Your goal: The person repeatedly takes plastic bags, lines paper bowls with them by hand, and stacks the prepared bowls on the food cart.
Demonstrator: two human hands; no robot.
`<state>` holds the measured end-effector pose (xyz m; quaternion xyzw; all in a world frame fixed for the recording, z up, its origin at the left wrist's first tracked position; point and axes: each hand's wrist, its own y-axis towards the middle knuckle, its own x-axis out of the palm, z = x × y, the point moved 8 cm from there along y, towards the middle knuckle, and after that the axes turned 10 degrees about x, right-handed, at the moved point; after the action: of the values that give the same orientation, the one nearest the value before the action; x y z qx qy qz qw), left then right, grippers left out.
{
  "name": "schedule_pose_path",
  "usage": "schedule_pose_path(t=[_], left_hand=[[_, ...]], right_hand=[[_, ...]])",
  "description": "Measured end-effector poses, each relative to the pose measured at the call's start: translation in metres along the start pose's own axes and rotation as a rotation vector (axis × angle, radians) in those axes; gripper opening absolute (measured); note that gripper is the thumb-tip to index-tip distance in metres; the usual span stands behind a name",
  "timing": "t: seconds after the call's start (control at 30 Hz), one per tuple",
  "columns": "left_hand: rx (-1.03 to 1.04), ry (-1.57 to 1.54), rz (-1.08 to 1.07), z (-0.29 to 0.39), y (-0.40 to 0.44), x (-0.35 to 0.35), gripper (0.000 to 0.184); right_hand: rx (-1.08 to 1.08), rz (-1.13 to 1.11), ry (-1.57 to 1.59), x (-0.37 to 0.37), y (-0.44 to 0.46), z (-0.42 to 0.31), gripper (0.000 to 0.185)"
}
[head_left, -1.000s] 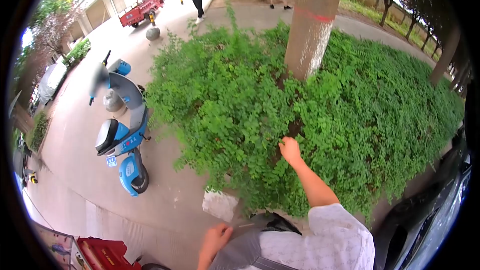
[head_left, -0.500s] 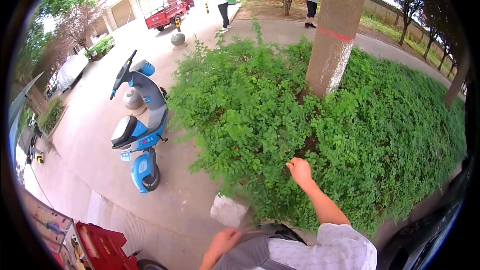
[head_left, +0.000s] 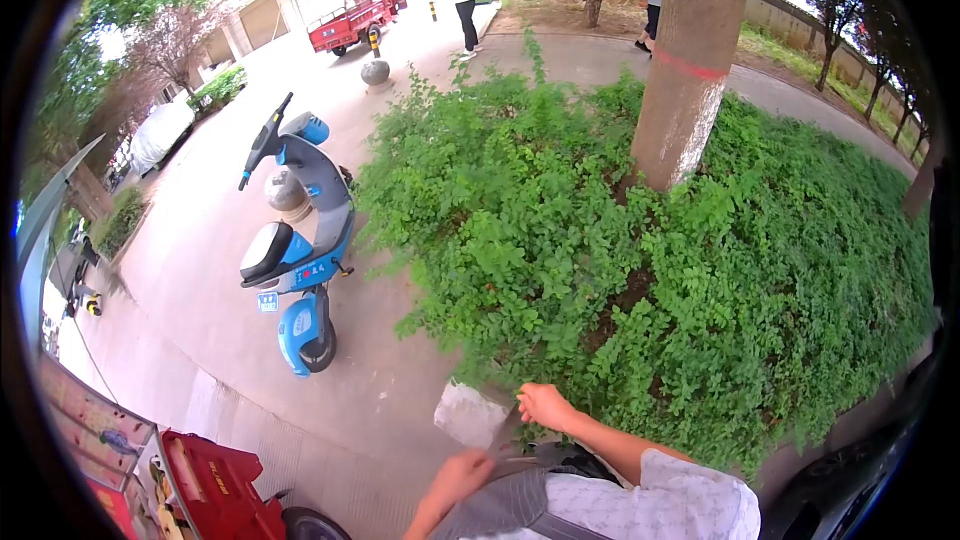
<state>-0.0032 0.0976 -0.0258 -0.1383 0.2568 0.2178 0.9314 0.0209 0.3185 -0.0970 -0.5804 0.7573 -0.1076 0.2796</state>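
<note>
My right hand [head_left: 545, 407] is at the near edge of the green shrub [head_left: 530, 270], close to a pale stone block [head_left: 470, 415]. Its fingers are pinched together, with a tiny greenish speck at the tips too small to name. Low in front of my body, my left hand [head_left: 463, 476] is curled by the grey cloth [head_left: 505, 505] at my waist. Whatever its fingers hold, if anything, is hidden.
A tree trunk [head_left: 687, 60] rises from the shrub. To the left stands a blue scooter [head_left: 315, 230]. A red vehicle [head_left: 215, 485] is at lower left, a dark car [head_left: 850, 485] at lower right. Two people and a red three-wheeler [head_left: 355, 20] are farther back.
My right hand has drawn back from over the shrub, toward my body and to the left. My left hand stays low near my waist. The far person by the tree has shifted.
</note>
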Motion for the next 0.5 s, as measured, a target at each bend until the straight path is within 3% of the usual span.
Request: schedule_pose_path(t=[0.13,0.33,0.4,0.5], left_hand=[[-0.02,0.005,0.011,-0.004,-0.003,0.002,0.026],[0.031,0.034,0.062,0.006,-0.002,-0.002,0.027],[-0.244,-0.11,-0.007,0.011,-0.019,0.002,0.029],[-0.204,-0.098,0.016,0.019,-0.022,0.002,0.029]], right_hand=[[-0.023,-0.095,0.074,0.033,0.001,0.01,0.019],[-0.119,-0.25,-0.064,0.066,-0.009,0.006,0.029],[-0.195,-0.243,-0.123,0.076,-0.016,0.01,0.032],[-0.175,-0.291,-0.046,0.078,-0.015,0.009,0.03]])
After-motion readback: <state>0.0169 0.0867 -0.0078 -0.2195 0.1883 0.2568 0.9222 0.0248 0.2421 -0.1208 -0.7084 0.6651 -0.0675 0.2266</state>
